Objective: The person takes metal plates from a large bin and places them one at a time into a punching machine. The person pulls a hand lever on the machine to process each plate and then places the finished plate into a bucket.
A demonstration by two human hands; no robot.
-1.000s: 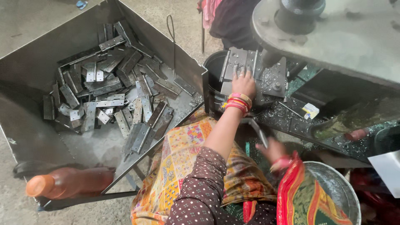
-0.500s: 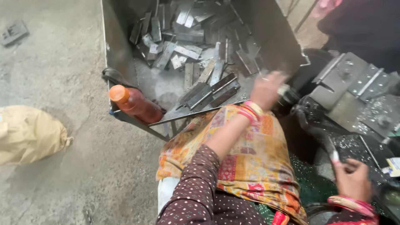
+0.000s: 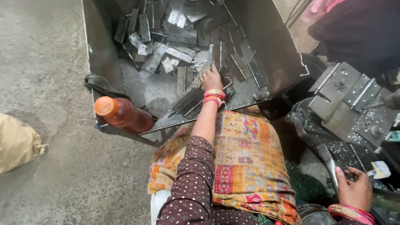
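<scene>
Fingers (image 3: 207, 71) of the left hand (image 3: 211, 79) curl down onto a strip (image 3: 207, 62) in the bin (image 3: 104, 54); whether they pinch it yet, cannot tell, fingertips are hidden under the knuckles.

Bin: big grey steel box, tilted open toward the person, wall running 12 to 6 on its left. Pile of flat metal strips (image 3: 166, 52) fills its upper floor, lying every which way. Bare patch of floor at 9 o'clock from the left hand.

Strip under the left hand: sits just past the fingertips at 12 o'clock, long axis roughly 12–6, touching neighbours on both sides. More long strips (image 3: 187, 102) lie at 7 o'clock from the wrist, axis 2–8, by the bin lip.

Left hand is the near one, right in the pile. Right hand (image 3: 354, 189) is well apart, at 4 o'clock, wrapped loosely round a metal lever (image 3: 327, 160) near the press bed (image 3: 354, 104), thumb up along the handle.

Orange bottle (image 3: 123, 116) lies on its side at the bin's lower edge, 8 o'clock from the left hand. Sack (image 3: 16, 141) on the floor at far 9 o'clock. Patterned cloth (image 3: 246, 158) over the lap.
</scene>
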